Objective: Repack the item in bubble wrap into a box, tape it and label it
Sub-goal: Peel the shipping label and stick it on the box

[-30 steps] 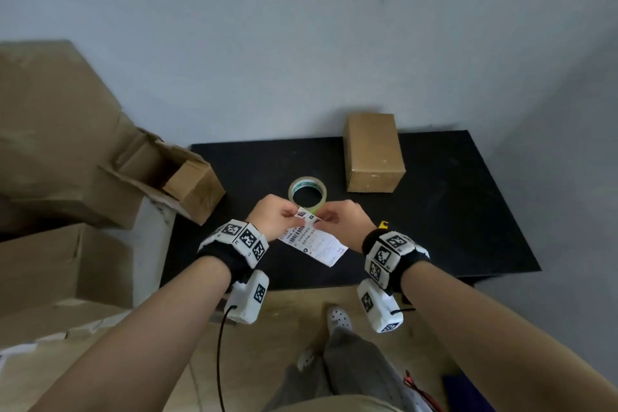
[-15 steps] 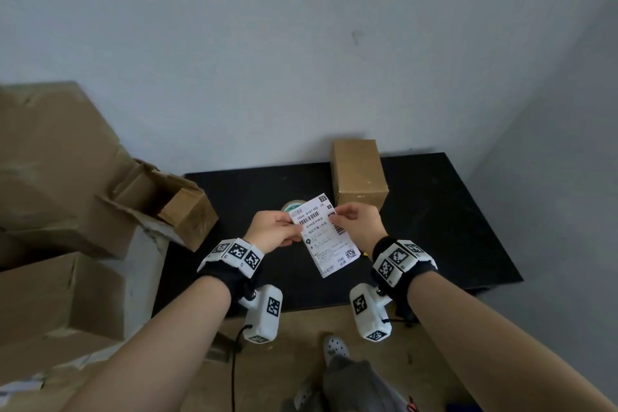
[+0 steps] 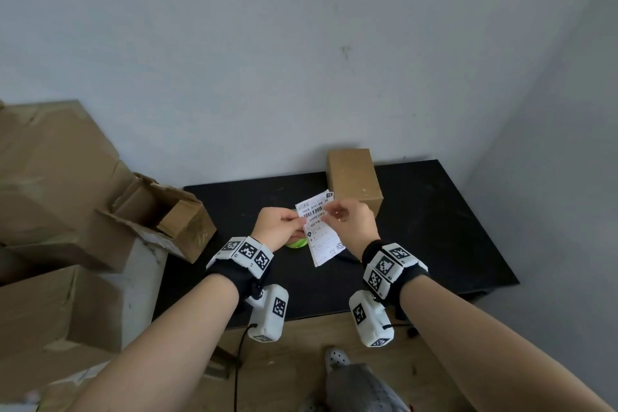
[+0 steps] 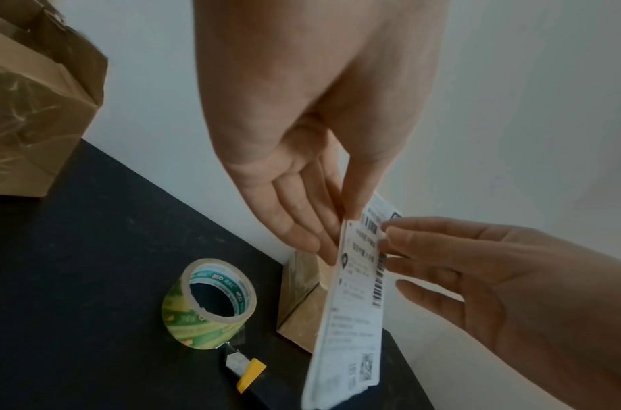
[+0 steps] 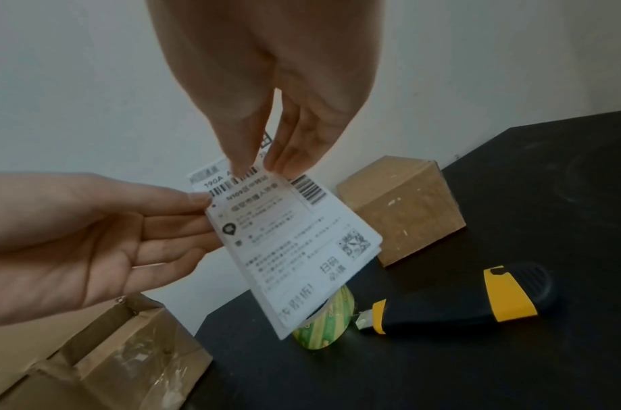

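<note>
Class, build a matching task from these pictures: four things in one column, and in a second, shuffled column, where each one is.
Things:
1. shipping label
2. tape roll
3. utility knife
4. closed cardboard box

Places:
A. at the table's back edge, by the wall
B. lying flat beside the tape
C. pinched between both hands, above the table
D. standing on the black table, hole upward

Pairs: 1-C, 2-D, 3-B, 4-A

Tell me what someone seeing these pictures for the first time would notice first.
The white shipping label stands out, held up above the black table, with the left hand pinching its left edge and the right hand pinching its top. Behind it a closed brown box sits against the wall. Below the label on the table lie a green tape roll and a yellow-and-black utility knife.
</note>
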`<state>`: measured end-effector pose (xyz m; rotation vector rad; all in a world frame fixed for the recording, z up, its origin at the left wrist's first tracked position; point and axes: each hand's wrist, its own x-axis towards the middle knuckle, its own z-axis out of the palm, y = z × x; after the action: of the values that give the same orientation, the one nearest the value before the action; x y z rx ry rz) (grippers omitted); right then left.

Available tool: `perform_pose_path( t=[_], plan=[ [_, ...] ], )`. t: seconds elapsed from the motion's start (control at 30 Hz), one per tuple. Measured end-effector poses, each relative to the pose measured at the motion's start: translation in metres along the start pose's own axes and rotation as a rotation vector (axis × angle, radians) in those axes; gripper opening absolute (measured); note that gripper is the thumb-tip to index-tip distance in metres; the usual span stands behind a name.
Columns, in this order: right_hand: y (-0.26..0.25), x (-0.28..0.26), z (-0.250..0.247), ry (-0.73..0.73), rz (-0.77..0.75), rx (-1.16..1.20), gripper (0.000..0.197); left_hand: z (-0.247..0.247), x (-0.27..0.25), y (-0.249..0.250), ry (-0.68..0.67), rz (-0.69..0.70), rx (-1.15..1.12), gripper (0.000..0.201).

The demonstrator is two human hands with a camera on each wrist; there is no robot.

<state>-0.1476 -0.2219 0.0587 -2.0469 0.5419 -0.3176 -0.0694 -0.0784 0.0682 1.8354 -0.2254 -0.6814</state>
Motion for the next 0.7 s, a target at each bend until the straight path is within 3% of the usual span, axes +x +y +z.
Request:
perform_pose_path(
  t=[0.2,0.5,0.7],
  plan=[
    [0.003,-0.003,0.002,-0.150,-0.001,0.097,0.030,0.009,-0.005,0.005,-0.022,0.068,-0.034,0.007],
    [0.009,-0.007,-0.002,-0.182,0.043,0.256,0.007,0.017,-0.002,0.003,-0.003,0.156,0.024,0.014],
    [0.008,-0.009,-0.004,-0.191,0.115,0.360,0.006,0.018,-0.001,0.002,-0.009,0.153,0.007,0.013]
  ],
)
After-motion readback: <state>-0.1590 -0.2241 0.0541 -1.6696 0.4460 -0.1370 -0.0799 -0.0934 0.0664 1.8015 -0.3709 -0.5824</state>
